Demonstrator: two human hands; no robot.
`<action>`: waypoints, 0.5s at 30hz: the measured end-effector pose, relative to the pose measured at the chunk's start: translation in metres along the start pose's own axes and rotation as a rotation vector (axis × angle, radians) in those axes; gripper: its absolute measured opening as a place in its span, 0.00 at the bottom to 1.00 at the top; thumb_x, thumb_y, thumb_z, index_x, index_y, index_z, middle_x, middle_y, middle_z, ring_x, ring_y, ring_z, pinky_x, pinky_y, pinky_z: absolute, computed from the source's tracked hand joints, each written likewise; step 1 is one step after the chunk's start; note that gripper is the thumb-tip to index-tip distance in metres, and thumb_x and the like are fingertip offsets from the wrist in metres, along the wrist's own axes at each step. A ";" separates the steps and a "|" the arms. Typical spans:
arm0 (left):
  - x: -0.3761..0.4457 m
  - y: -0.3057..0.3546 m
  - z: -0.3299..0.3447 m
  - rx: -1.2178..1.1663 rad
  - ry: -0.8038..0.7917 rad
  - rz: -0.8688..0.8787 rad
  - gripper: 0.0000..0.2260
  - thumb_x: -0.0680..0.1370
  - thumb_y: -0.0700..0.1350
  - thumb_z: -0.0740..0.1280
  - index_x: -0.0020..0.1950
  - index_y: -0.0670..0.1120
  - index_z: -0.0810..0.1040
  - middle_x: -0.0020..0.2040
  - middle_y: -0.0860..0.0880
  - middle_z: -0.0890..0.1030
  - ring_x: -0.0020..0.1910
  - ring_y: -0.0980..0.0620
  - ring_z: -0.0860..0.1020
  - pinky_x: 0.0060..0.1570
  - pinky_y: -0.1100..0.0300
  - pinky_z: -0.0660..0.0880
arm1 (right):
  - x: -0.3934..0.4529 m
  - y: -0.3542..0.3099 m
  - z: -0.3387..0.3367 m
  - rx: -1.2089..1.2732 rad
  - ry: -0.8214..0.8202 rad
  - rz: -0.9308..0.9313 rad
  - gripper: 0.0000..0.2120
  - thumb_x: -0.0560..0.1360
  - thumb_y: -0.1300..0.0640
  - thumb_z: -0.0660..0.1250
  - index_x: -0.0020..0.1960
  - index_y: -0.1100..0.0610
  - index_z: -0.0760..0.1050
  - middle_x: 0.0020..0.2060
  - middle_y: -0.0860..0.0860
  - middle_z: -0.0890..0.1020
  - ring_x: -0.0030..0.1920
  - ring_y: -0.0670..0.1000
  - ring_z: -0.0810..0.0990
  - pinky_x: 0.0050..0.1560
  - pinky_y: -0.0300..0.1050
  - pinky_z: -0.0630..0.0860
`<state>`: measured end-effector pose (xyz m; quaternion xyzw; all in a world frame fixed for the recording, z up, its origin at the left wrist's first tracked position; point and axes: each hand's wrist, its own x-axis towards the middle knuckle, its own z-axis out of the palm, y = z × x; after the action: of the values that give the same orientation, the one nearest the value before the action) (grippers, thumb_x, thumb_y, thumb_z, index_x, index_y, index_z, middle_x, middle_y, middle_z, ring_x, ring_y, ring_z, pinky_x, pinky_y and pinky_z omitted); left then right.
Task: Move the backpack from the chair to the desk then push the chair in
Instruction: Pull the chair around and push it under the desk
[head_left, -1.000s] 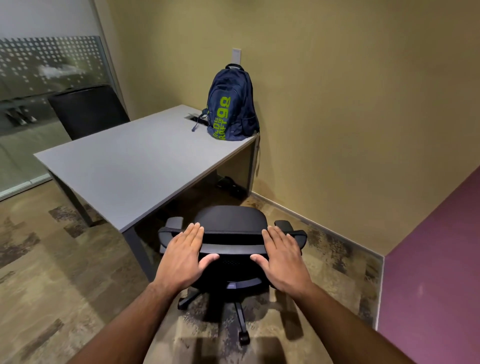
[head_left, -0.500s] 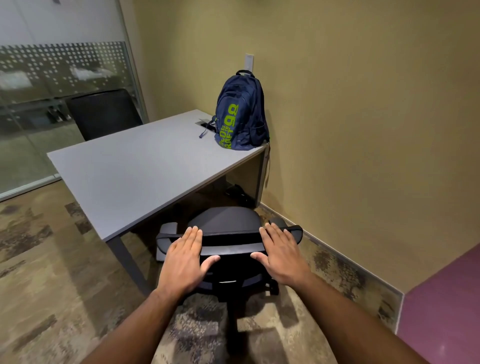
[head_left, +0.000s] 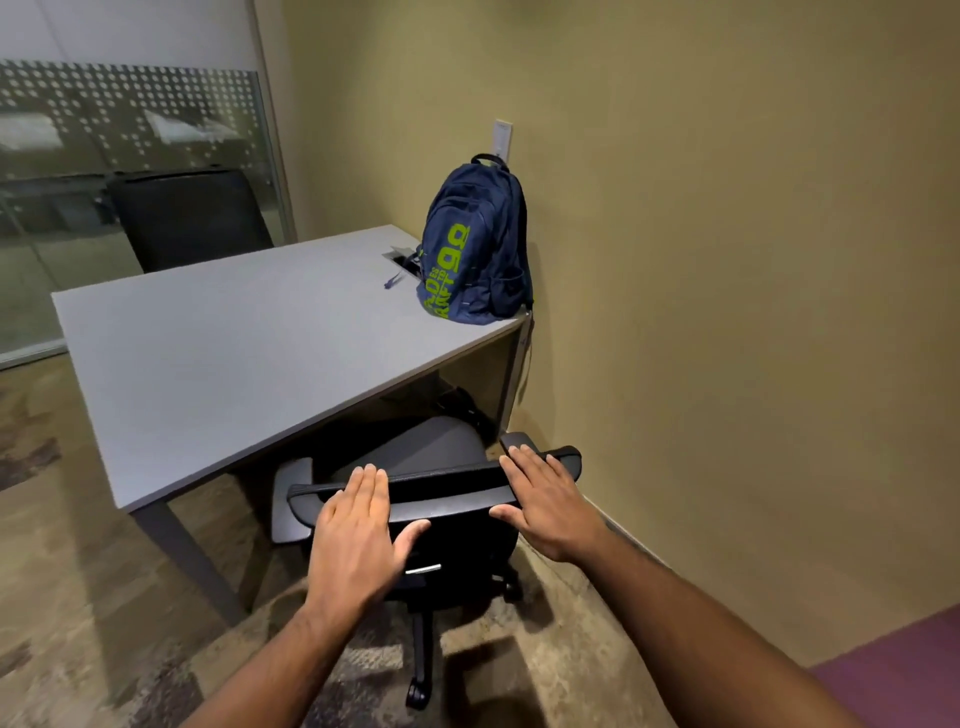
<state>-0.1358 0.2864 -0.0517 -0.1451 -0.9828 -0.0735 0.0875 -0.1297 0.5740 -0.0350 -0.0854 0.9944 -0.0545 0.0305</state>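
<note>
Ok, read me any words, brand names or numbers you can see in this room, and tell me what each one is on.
"99", in large green digits running sideways on the front of the backpack.
Green lettering beside it on the backpack, ending in "...RAFT"; the rest is partly cut off and too blurred to read for sure.
Small green print between the two: too small to read.
White wall plate above the backpack: no legible text.
Nothing else in view carries writing.

small office meeting room: grey desk (head_left: 234, 364) with cable port (head_left: 401, 258), wheeled task chair (head_left: 415, 467), second chair (head_left: 192, 218), frosted-dot glass partition (head_left: 130, 104), patterned carpet (head_left: 78, 597).
</note>
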 end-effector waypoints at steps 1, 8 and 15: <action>0.007 0.004 0.002 0.004 0.000 -0.012 0.43 0.79 0.72 0.47 0.76 0.39 0.69 0.75 0.41 0.72 0.76 0.45 0.68 0.71 0.47 0.68 | 0.008 0.009 -0.002 -0.007 0.005 -0.013 0.43 0.76 0.27 0.39 0.83 0.52 0.48 0.83 0.51 0.49 0.82 0.49 0.43 0.80 0.52 0.42; 0.054 0.030 0.011 0.029 -0.018 -0.096 0.43 0.80 0.72 0.44 0.77 0.39 0.68 0.76 0.41 0.70 0.77 0.45 0.66 0.73 0.48 0.65 | 0.062 0.057 -0.008 -0.023 0.026 -0.108 0.46 0.75 0.25 0.35 0.83 0.52 0.47 0.83 0.50 0.50 0.82 0.48 0.44 0.79 0.50 0.41; 0.111 0.052 0.024 0.044 0.007 -0.203 0.42 0.80 0.72 0.46 0.79 0.41 0.64 0.79 0.42 0.67 0.79 0.46 0.64 0.75 0.48 0.62 | 0.131 0.104 -0.017 -0.023 0.033 -0.216 0.45 0.75 0.25 0.34 0.83 0.52 0.47 0.83 0.50 0.50 0.82 0.49 0.44 0.78 0.49 0.39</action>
<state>-0.2289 0.3696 -0.0478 -0.0427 -0.9935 -0.0609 0.0864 -0.2771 0.6547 -0.0370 -0.1914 0.9803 -0.0472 0.0071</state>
